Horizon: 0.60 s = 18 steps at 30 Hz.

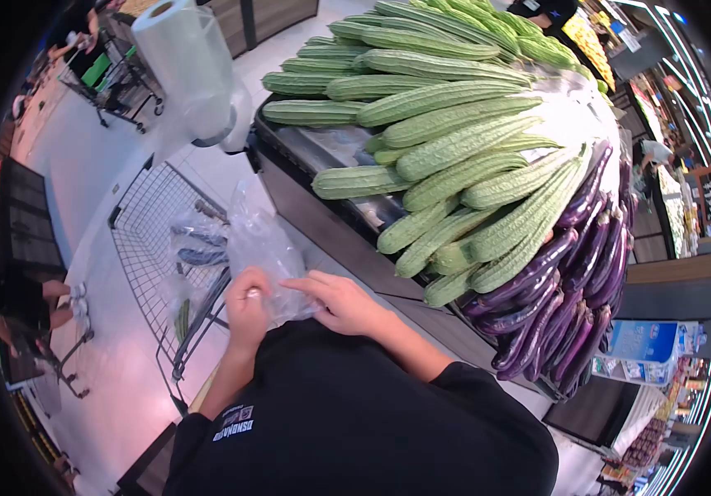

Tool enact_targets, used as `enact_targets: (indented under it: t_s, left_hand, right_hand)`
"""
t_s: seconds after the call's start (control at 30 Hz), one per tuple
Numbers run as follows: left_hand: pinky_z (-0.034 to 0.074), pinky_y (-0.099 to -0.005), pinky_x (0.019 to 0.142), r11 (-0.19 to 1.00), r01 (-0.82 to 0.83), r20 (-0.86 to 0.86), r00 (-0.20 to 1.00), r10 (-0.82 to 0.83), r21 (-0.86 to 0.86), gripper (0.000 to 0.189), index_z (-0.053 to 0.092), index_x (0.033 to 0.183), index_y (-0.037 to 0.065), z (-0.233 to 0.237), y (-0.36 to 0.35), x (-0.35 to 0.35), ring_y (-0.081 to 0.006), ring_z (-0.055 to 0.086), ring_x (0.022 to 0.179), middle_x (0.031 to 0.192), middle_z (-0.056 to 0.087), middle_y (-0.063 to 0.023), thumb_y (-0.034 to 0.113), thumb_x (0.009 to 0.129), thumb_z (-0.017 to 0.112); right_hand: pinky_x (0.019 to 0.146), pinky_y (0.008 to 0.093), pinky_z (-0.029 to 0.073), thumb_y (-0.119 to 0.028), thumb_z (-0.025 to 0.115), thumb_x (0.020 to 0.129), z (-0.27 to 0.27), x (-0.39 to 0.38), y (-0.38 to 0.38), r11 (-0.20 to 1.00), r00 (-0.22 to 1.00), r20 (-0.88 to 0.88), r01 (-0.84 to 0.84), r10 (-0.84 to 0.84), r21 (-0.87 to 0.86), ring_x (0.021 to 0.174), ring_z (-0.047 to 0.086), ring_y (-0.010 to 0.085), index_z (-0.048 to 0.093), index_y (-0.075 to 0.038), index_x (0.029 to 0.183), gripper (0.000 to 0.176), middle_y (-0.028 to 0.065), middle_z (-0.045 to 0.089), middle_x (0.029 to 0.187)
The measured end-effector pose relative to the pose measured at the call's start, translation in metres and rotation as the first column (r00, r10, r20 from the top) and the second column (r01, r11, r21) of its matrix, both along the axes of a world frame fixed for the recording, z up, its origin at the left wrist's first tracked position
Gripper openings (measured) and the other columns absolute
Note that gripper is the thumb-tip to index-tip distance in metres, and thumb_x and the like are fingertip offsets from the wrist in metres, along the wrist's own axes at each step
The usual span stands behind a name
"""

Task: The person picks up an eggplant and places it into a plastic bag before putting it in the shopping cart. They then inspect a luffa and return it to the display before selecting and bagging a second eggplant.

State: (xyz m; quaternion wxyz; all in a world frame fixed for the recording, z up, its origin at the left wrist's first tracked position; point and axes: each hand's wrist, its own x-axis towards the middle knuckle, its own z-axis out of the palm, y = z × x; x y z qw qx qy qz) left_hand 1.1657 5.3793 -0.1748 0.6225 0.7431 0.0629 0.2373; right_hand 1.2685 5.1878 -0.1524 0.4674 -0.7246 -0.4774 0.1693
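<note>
A clear plastic bag (260,236) hangs crumpled between my two hands, in front of my chest. My left hand (248,302) is closed in a fist on its left side, gripping the film. From the right, my right hand (340,304) holds the film with bent fingers, its index finger stretched out towards my left hand. I cannot make out anything inside this bag. Just beyond the hands and to the left stands a wire shopping cart (145,215). Bagged dark produce (200,252) and a bagged green vegetable (183,318) lie in it.
To the right, a display stand (289,178) carries a heap of ridged green gourds (454,157) and long purple eggplants (529,322). A roll of plastic bags (178,58) stands at its far left corner. Other people with carts (107,83) are on the left.
</note>
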Motion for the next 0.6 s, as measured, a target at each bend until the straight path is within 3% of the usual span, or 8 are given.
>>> enact_targets:
  t_s: [0.07, 0.1, 0.23, 0.37, 0.43, 0.5, 0.57, 0.6]
  left_hand:
    - [0.04, -0.029, 0.069, 0.993, -0.024, -0.007, 1.0, 0.023, -0.116, 0.012, 0.052, 0.073, 0.0, -0.021, 0.01, -0.01, -0.0187, 0.051, 0.074, 0.077, 0.052, -0.0083, -0.006, 0.076, 0.042]
    - [0.04, -0.0285, 0.071, 0.994, -0.05, -0.033, 0.998, 0.047, -0.1, 0.011, 0.052, 0.074, 0.0, -0.024, 0.015, -0.015, -0.0179, 0.051, 0.076, 0.078, 0.051, -0.0078, -0.006, 0.076, 0.043]
    - [0.04, -0.0276, 0.074, 0.993, -0.093, -0.076, 0.993, 0.087, -0.076, 0.01, 0.052, 0.075, 0.0, -0.032, 0.027, -0.029, -0.0172, 0.051, 0.078, 0.081, 0.052, -0.0077, -0.005, 0.077, 0.044]
    - [0.043, -0.029, 0.078, 0.999, 0.035, -0.167, 0.985, -0.032, 0.014, 0.012, 0.057, 0.08, -0.002, 0.012, 0.043, -0.03, -0.0203, 0.055, 0.081, 0.084, 0.056, -0.0105, -0.007, 0.077, 0.047]
    - [0.044, -0.0299, 0.078, 0.994, 0.097, -0.189, 0.978, -0.085, 0.051, 0.013, 0.059, 0.082, -0.002, 0.015, 0.042, -0.024, -0.0224, 0.057, 0.081, 0.085, 0.058, -0.0118, -0.007, 0.076, 0.048]
    - [0.045, -0.0308, 0.079, 0.984, 0.154, -0.209, 0.969, -0.133, 0.088, 0.014, 0.06, 0.083, -0.003, 0.013, 0.047, -0.021, -0.0244, 0.059, 0.082, 0.085, 0.059, -0.013, -0.007, 0.075, 0.049]
    - [0.046, -0.0326, 0.079, 0.966, 0.187, -0.25, 0.958, -0.138, 0.182, 0.013, 0.06, 0.084, -0.003, 0.013, 0.048, -0.017, -0.0278, 0.06, 0.082, 0.084, 0.06, -0.0144, -0.005, 0.074, 0.052]
    - [0.046, -0.0326, 0.079, 0.963, 0.196, -0.247, 0.958, -0.148, 0.183, 0.013, 0.06, 0.084, -0.003, 0.014, 0.047, -0.015, -0.0278, 0.06, 0.082, 0.084, 0.06, -0.0144, -0.005, 0.074, 0.052]
  right_hand:
    - [0.085, 0.0402, 0.051, -0.013, 0.071, 0.08, 0.006, 0.014, -0.011, 0.987, 0.996, -0.054, -0.071, 0.064, -0.143, 0.099, 0.061, 0.0296, 0.049, -0.015, 0.144, 0.067, 0.0117, 0.057, 0.108]
    - [0.088, 0.0381, 0.052, -0.017, 0.073, 0.082, -0.002, 0.026, -0.02, 0.997, 0.998, -0.044, -0.047, 0.044, -0.06, 0.1, 0.062, 0.0263, 0.05, -0.013, 0.143, 0.065, 0.0104, 0.059, 0.113]
    - [0.088, 0.036, 0.051, -0.018, 0.074, 0.084, -0.009, 0.084, -0.052, 0.892, 0.881, -0.183, 0.449, -0.435, 0.042, 0.1, 0.06, 0.0208, 0.058, -0.006, 0.13, 0.051, 0.012, 0.061, 0.116]
    - [0.096, 0.042, 0.047, -0.016, 0.072, 0.084, 0.059, 0.131, -0.089, 0.56, 0.473, 0.423, 0.822, -0.773, 0.102, 0.108, 0.058, 0.0309, 0.061, -0.006, 0.123, 0.041, 0.0174, 0.059, 0.117]
    - [0.102, 0.0433, 0.043, -0.018, 0.07, 0.086, 0.056, 0.151, -0.115, 0.443, 0.252, 0.633, 0.882, -0.732, 0.161, 0.113, 0.055, 0.0332, 0.061, -0.007, 0.124, 0.041, 0.0179, 0.058, 0.114]
    - [0.109, 0.0464, 0.037, -0.03, 0.074, 0.085, 0.055, 0.156, -0.132, 0.366, 0.26, 0.653, 0.93, -0.711, 0.028, 0.13, 0.045, 0.0376, 0.057, -0.009, 0.132, 0.054, 0.022, 0.052, 0.132]
    - [0.117, 0.053, 0.026, -0.049, 0.074, 0.082, 0.052, 0.156, -0.141, 0.23, 0.266, 0.851, 0.957, -0.452, -0.177, 0.143, 0.032, 0.0383, 0.051, -0.014, 0.142, 0.074, 0.0231, 0.041, 0.148]
    - [0.12, 0.0592, 0.016, -0.062, 0.074, 0.075, 0.056, 0.152, -0.144, 0.232, 0.402, 0.837, 0.913, -0.371, -0.336, 0.15, 0.021, 0.0366, 0.044, -0.019, 0.149, 0.09, 0.0209, 0.031, 0.157]
